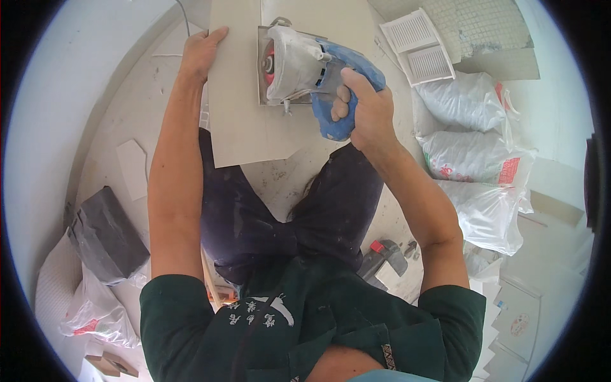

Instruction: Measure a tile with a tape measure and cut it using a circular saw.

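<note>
A large beige tile (235, 121) extends from above my thighs to the top edge of the view. At its left edge my left hand (201, 52) is closed, thumb lying over the face and fingers mostly hidden. My right hand (369, 108) wraps round the blue handle of a handheld circular saw (298, 67), which has a silver guard and a red disc at its hub. The saw's base plate (270, 102) rests flat on the tile. A thin straight slit runs from the plate toward the tile's far edge. The cutting rim is hidden.
Several stuffed white sacks (468, 156) line the right side, below a white louvred panel (420, 48). To the left lie a dark grey bag (108, 235) and a tile offcut (132, 169). A dark tool with a red part (385, 258) sits beside my right thigh.
</note>
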`<state>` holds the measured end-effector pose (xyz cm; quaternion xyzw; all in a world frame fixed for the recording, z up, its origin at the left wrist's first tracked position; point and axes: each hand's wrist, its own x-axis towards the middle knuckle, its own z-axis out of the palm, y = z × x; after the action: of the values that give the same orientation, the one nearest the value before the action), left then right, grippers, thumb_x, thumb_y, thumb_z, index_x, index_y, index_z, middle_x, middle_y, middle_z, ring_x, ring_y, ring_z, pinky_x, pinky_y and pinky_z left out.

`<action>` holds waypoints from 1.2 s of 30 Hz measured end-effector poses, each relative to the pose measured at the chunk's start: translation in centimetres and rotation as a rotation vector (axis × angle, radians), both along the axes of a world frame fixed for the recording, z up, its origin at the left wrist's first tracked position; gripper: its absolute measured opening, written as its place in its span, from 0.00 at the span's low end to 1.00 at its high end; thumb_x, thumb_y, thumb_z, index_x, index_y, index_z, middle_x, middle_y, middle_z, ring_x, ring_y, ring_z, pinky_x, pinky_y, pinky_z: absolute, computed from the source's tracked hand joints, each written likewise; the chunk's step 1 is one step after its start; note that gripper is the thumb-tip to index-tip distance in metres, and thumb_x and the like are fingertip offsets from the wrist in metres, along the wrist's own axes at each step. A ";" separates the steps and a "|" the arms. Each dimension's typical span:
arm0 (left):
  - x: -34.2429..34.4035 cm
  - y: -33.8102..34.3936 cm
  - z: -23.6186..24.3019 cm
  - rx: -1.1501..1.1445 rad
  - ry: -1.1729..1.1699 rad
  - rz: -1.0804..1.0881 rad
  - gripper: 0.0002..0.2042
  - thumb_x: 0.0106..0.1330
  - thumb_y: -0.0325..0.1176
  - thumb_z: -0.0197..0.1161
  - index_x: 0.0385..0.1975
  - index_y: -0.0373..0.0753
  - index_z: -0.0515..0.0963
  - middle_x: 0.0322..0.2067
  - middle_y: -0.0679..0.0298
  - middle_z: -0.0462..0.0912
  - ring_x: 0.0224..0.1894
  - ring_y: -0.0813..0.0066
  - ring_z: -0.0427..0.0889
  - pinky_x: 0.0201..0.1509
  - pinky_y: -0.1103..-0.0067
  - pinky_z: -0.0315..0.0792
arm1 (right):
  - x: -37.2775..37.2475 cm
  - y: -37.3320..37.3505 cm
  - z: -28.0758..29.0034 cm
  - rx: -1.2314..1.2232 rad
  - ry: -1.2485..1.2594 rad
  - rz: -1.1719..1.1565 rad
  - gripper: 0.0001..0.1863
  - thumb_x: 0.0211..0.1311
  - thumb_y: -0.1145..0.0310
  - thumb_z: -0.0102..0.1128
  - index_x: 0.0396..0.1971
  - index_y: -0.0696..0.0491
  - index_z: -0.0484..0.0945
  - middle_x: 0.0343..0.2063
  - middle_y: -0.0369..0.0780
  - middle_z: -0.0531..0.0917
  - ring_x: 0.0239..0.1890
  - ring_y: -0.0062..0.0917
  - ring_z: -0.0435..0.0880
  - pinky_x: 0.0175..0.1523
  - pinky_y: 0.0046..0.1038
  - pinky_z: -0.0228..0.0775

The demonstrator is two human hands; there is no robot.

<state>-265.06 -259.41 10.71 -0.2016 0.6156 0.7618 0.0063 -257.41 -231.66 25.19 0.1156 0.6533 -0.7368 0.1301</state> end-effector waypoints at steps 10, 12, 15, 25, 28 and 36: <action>-0.2 -0.7 -1.0 0.044 0.008 -0.001 0.22 0.65 0.40 0.65 0.46 0.23 0.78 0.37 0.55 0.85 0.35 0.72 0.84 0.40 0.77 0.77 | 0.0 0.0 -0.6 0.020 -0.014 -0.003 0.08 0.62 0.66 0.62 0.34 0.54 0.75 0.19 0.36 0.73 0.16 0.23 0.72 0.23 0.30 0.67; -0.5 -0.5 -0.9 -0.014 0.015 -0.008 0.21 0.65 0.39 0.65 0.45 0.23 0.78 0.37 0.55 0.85 0.34 0.72 0.84 0.39 0.76 0.77 | 0.3 -0.3 -0.8 0.016 -0.022 -0.009 0.08 0.62 0.66 0.62 0.34 0.54 0.75 0.19 0.36 0.73 0.16 0.23 0.72 0.23 0.30 0.66; -0.8 0.1 -1.1 -0.035 0.027 0.002 0.21 0.65 0.39 0.65 0.45 0.22 0.78 0.36 0.55 0.85 0.33 0.72 0.84 0.38 0.76 0.78 | 0.3 0.2 -0.5 0.038 0.004 -0.002 0.08 0.62 0.66 0.62 0.34 0.54 0.75 0.19 0.36 0.73 0.16 0.23 0.72 0.23 0.29 0.66; -0.1 0.0 -1.3 0.062 0.040 0.018 0.19 0.65 0.39 0.66 0.44 0.26 0.78 0.35 0.58 0.85 0.32 0.73 0.84 0.37 0.79 0.78 | 1.0 0.3 -0.8 -0.034 -0.010 -0.039 0.08 0.62 0.68 0.62 0.30 0.57 0.76 0.19 0.37 0.73 0.15 0.23 0.72 0.22 0.28 0.66; -0.3 -0.6 -1.9 0.061 0.020 -0.012 0.18 0.65 0.39 0.65 0.44 0.26 0.78 0.36 0.57 0.85 0.33 0.73 0.84 0.37 0.79 0.78 | 1.3 0.3 -0.8 -0.034 -0.017 -0.034 0.08 0.62 0.69 0.62 0.29 0.57 0.76 0.19 0.37 0.73 0.15 0.23 0.71 0.22 0.28 0.66; -0.2 -0.5 -1.7 0.038 0.025 0.002 0.18 0.65 0.38 0.65 0.43 0.25 0.79 0.36 0.57 0.85 0.32 0.72 0.84 0.37 0.78 0.78 | 1.6 0.3 -0.6 -0.021 -0.018 -0.045 0.08 0.62 0.69 0.62 0.28 0.56 0.76 0.18 0.37 0.73 0.15 0.23 0.71 0.22 0.28 0.66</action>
<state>-265.23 -259.91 9.02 -0.1925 0.6006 0.7760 0.0014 -255.83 -231.38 24.54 0.1356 0.6415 -0.7453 0.1208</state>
